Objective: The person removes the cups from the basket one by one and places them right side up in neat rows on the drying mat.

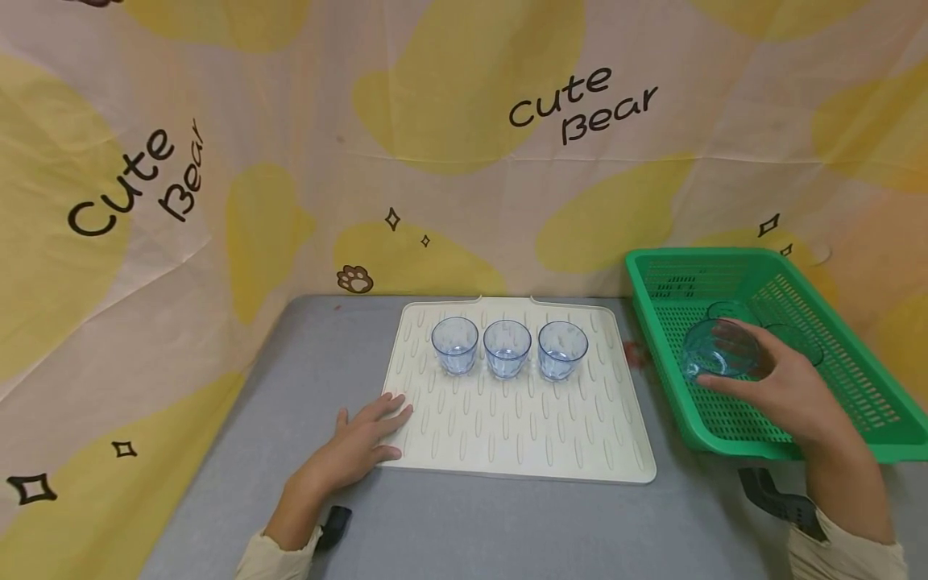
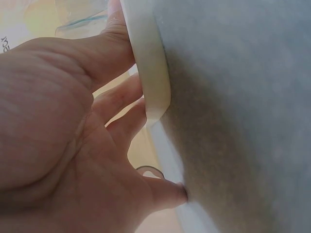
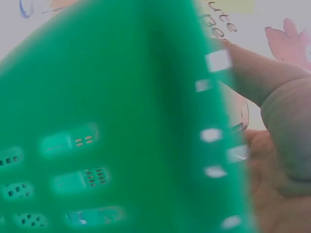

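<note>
In the head view my right hand [image 1: 801, 387] grips a clear bluish drinking glass [image 1: 714, 350] by its sides, over the left part of the green basket [image 1: 692, 415]. The glass is tilted. Behind that hand, other glasses [image 1: 805, 342] show partly inside the basket. My left hand [image 1: 351, 447] rests its spread fingers on the left edge of a cream ridged mat [image 1: 507, 435]. The left wrist view shows the same hand [image 2: 97, 145] against the mat's edge [image 2: 153, 73]. On the mat, three similar glasses [image 1: 507, 350] stand upright in a row.
A grey cloth [image 1: 507, 528] covers the table. Behind it hangs a curtain [image 1: 464, 185] with yellow patches and lettering. In the right wrist view the basket's green wall [image 3: 112, 87] hides much of the hand and the glass.
</note>
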Action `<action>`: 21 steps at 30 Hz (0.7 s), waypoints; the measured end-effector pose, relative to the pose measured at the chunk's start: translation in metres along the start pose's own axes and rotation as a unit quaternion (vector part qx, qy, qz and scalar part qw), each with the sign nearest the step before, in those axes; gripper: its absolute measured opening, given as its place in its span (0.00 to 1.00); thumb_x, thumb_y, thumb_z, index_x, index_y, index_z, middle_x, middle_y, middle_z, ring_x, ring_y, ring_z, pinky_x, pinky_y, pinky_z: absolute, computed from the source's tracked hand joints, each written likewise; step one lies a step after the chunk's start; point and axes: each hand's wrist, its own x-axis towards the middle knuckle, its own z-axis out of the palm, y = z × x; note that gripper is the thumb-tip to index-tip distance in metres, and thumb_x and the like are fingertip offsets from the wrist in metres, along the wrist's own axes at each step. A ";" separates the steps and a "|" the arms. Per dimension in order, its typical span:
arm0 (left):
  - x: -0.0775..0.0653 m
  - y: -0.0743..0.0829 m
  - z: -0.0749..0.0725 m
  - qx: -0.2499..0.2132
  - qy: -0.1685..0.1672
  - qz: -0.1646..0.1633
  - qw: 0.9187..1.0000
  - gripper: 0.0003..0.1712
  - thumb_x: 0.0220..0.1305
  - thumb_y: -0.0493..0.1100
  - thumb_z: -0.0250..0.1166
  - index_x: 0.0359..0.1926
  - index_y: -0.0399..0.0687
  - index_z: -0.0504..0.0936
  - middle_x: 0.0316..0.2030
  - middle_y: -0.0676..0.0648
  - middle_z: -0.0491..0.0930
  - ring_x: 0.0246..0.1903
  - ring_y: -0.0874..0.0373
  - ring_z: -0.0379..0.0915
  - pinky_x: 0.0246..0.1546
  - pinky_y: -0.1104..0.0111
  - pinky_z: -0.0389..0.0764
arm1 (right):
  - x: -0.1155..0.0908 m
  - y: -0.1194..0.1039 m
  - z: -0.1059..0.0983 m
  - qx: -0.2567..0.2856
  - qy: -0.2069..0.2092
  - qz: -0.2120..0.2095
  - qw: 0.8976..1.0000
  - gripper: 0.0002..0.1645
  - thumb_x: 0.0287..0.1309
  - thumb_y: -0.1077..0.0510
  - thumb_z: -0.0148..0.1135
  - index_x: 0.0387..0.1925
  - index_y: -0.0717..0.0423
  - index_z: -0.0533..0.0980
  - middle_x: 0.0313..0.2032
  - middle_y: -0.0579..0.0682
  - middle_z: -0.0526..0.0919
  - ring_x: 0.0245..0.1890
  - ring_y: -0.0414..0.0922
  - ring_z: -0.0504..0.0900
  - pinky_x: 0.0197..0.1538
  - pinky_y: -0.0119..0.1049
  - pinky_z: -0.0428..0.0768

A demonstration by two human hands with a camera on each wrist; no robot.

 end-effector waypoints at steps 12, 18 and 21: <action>0.000 0.000 -0.001 0.000 -0.001 0.003 1.000 0.38 0.62 0.46 0.68 0.72 0.48 0.68 0.75 0.43 0.61 0.76 0.40 0.50 0.62 0.22 0.40 | -0.007 -0.018 -0.004 0.018 0.011 -0.006 1.000 0.49 0.57 0.54 0.73 0.75 0.45 0.59 0.54 0.19 0.68 0.46 0.18 0.71 0.41 0.13 0.70; 0.001 -0.001 -0.001 0.005 -0.002 0.003 1.000 0.38 0.62 0.47 0.67 0.72 0.49 0.68 0.75 0.44 0.61 0.76 0.41 0.50 0.62 0.22 0.41 | -0.008 -0.025 -0.004 0.040 -0.002 -0.005 0.999 0.48 0.58 0.55 0.72 0.75 0.45 0.58 0.56 0.21 0.70 0.48 0.17 0.72 0.43 0.12 0.71; 0.001 -0.001 -0.001 0.003 -0.005 0.001 1.000 0.38 0.62 0.47 0.67 0.72 0.49 0.67 0.75 0.44 0.61 0.76 0.41 0.50 0.62 0.23 0.40 | -0.008 -0.028 -0.002 0.046 -0.010 -0.009 0.999 0.47 0.58 0.56 0.71 0.75 0.45 0.58 0.56 0.22 0.70 0.48 0.18 0.73 0.43 0.13 0.73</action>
